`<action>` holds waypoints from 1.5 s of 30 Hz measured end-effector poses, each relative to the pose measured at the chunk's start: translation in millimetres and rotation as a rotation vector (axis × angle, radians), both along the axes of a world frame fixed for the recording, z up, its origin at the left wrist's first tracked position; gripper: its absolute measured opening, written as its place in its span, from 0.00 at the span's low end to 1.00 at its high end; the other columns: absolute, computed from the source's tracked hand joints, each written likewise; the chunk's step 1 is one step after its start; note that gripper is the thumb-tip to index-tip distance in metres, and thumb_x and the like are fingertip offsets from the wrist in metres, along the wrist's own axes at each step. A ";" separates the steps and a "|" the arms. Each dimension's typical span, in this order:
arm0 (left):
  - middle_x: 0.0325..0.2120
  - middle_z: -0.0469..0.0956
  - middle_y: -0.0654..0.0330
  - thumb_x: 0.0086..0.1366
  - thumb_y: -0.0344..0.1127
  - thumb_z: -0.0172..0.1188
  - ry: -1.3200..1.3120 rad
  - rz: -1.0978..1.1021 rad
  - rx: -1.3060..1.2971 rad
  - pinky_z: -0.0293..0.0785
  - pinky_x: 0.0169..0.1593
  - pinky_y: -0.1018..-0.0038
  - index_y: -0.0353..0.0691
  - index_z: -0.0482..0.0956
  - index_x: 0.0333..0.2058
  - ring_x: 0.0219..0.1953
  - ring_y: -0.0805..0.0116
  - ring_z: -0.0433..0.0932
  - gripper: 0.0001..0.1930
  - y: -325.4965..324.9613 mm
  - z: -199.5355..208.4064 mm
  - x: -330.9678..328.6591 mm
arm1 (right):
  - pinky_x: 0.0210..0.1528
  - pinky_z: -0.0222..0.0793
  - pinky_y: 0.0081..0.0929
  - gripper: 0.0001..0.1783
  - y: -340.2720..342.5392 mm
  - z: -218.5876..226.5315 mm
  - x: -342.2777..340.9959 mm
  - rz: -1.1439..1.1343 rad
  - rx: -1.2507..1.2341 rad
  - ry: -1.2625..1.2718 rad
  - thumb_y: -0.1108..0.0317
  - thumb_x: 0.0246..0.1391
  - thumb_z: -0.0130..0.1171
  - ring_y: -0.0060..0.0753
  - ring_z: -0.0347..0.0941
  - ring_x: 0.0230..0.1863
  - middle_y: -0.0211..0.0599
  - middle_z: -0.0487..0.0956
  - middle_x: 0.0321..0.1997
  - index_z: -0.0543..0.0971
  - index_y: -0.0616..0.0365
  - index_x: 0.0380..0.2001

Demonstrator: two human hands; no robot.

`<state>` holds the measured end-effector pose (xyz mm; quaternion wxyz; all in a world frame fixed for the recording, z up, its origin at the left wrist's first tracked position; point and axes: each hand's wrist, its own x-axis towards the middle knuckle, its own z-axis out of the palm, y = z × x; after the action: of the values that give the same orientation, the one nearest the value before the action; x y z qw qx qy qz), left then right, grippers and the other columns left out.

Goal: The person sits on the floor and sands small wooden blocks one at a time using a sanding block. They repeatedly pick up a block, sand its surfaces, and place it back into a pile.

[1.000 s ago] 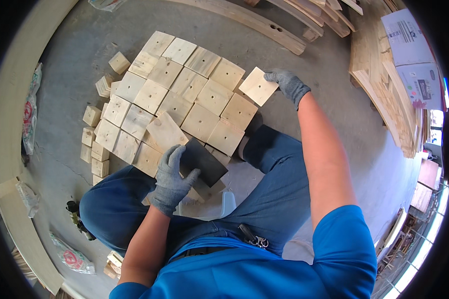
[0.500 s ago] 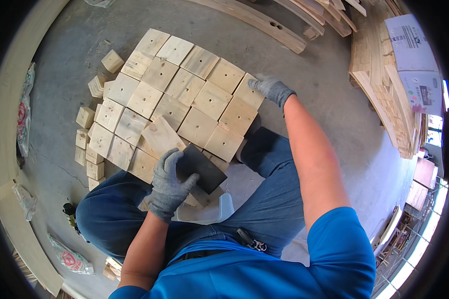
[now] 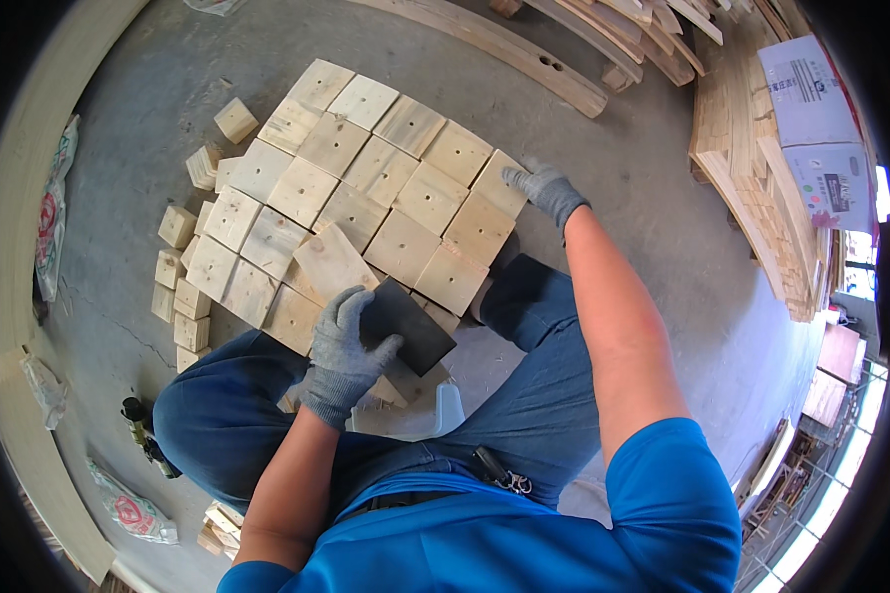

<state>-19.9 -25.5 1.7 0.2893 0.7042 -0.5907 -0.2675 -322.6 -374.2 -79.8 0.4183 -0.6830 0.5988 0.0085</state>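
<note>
Square wooden blocks [image 3: 428, 198], most with a small hole in the top face, stand packed in slanting rows before me. My right hand [image 3: 547, 190], in a grey knit glove, closes its fingers on the outer edge of the far-right corner block [image 3: 498, 182]. Nearer to me, my gloved left hand [image 3: 346, 351] has its thumb and fingers around the left end of a flat black rectangular piece [image 3: 410, 328]. That piece lies tilted over the near blocks. A loose wooden block [image 3: 332, 263] rests on the rows just beyond my left fingers.
Small wood offcuts [image 3: 190, 298] lie along the left side. A pale plastic tub [image 3: 449, 409] sits between my legs. Long curved timber [image 3: 494, 49] lies at the far side. Stacked boards [image 3: 732, 148] and a white carton [image 3: 826, 183] are at right. Plastic bags [image 3: 133, 509] lie at left.
The whole scene has shifted slightly rightward in the picture. Both hands keep nearly the same places, one at the black piece and the other at the corner block.
</note>
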 end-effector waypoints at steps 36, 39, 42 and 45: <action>0.58 0.79 0.46 0.49 0.37 0.84 0.002 -0.005 -0.006 0.78 0.64 0.57 0.37 0.77 0.58 0.59 0.46 0.80 0.37 -2.7 -2.7 1.1 | 0.52 0.81 0.34 0.34 13.0 -4.2 -4.1 -0.220 0.135 -0.309 0.47 0.66 0.70 0.36 0.83 0.51 0.43 0.88 0.53 0.82 0.61 0.64; 0.58 0.79 0.46 0.49 0.37 0.84 0.008 -0.008 -0.003 0.78 0.64 0.57 0.37 0.77 0.58 0.59 0.46 0.80 0.37 -4.3 -0.9 -0.1 | 0.51 0.82 0.32 0.31 4.1 -15.6 -15.2 -0.396 0.179 -0.496 0.48 0.68 0.69 0.33 0.83 0.50 0.41 0.87 0.54 0.82 0.59 0.64; 0.58 0.79 0.46 0.49 0.37 0.84 -0.004 -0.004 -0.009 0.78 0.64 0.57 0.37 0.77 0.57 0.59 0.46 0.80 0.37 -3.0 -0.6 0.6 | 0.50 0.82 0.32 0.33 2.0 -1.5 -25.6 -0.418 0.196 -0.524 0.48 0.68 0.69 0.32 0.83 0.51 0.40 0.86 0.57 0.80 0.58 0.66; 0.57 0.79 0.47 0.49 0.37 0.84 0.011 0.001 -0.015 0.78 0.64 0.58 0.37 0.77 0.57 0.58 0.47 0.80 0.37 -2.5 -0.8 1.1 | 0.51 0.83 0.36 0.33 7.9 8.0 -36.2 -0.480 0.254 -0.600 0.49 0.68 0.70 0.36 0.83 0.50 0.40 0.85 0.56 0.79 0.59 0.67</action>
<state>-18.8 -28.1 0.9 0.2979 0.7007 -0.5909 -0.2668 -358.8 -366.4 -71.8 0.6456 -0.4390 0.5866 -0.2153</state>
